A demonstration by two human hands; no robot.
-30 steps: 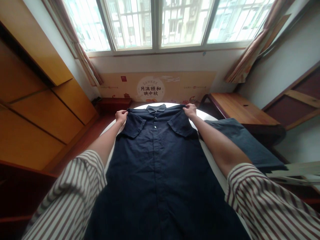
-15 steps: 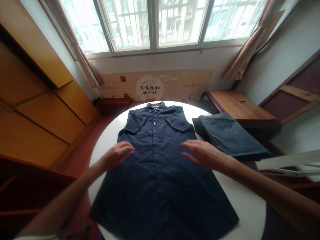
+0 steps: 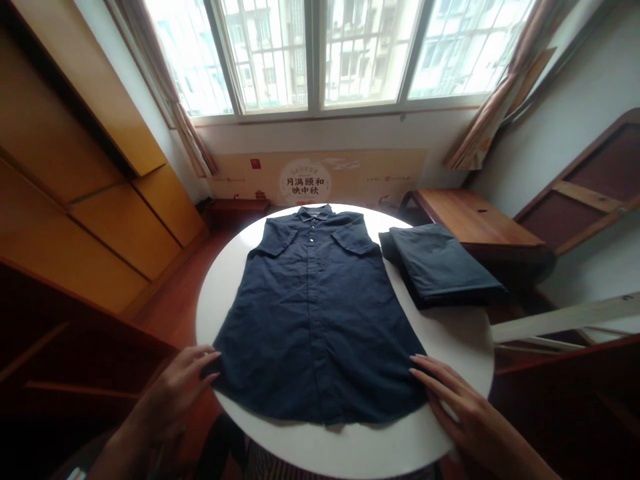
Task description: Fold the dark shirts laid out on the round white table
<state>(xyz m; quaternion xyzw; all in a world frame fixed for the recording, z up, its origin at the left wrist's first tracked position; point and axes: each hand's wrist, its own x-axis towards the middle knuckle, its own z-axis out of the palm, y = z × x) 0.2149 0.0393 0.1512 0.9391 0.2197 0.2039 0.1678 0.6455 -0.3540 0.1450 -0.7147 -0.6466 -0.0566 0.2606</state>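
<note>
A dark navy short-sleeved shirt lies front up and buttoned on a round white table. Its collar points to the window, its sleeves are folded in over the chest, and the hem faces me. At the lower left side edge is my left hand, its thumb and fingers apart around the cloth's edge. My right hand reaches the lower right edge, fingers stretched out and tips resting on the fabric. No firm grip shows in either hand.
Folded dark cloth sits at the table's right edge. Behind it stands a wooden desk. Wooden cabinets line the left, and a pale bar juts in at right. A printed banner runs below the window.
Both hands have moved from above the shirt's middle down and outward to its lower side edges. The shirt's hem now shows fully on the table, and the view has shifted.
</note>
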